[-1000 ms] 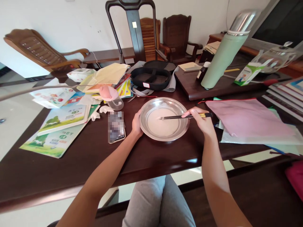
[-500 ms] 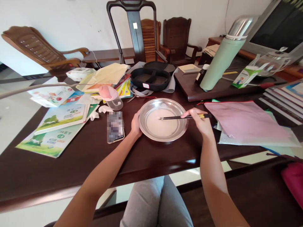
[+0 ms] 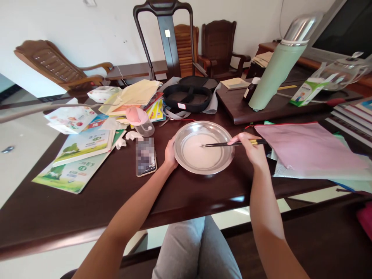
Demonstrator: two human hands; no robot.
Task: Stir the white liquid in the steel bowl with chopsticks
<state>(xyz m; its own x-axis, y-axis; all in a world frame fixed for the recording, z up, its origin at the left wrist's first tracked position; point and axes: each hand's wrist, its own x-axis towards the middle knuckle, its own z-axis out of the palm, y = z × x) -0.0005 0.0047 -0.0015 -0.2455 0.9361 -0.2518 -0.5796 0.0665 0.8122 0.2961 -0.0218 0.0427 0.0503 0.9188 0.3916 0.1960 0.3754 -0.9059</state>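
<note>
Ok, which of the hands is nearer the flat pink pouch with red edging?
Right. The right hand is just left of the pouch, holding black chopsticks; the left hand is farther left, holding the round silvery metal bowl.

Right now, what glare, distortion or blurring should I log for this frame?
Head view: bright glare on the table near its front edge, shine on the metal bowl; same view: the green thermos leans outward, likely wide-angle stretch; same view: the phone is mostly pixelated.

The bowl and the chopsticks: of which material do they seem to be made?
Bowl: polished metal, probably stainless steel; its silvery surface shows bright reflections.
Chopsticks: black finish with gold-coloured marking; perhaps coated wood or plastic, the picture cannot settle which.
</note>
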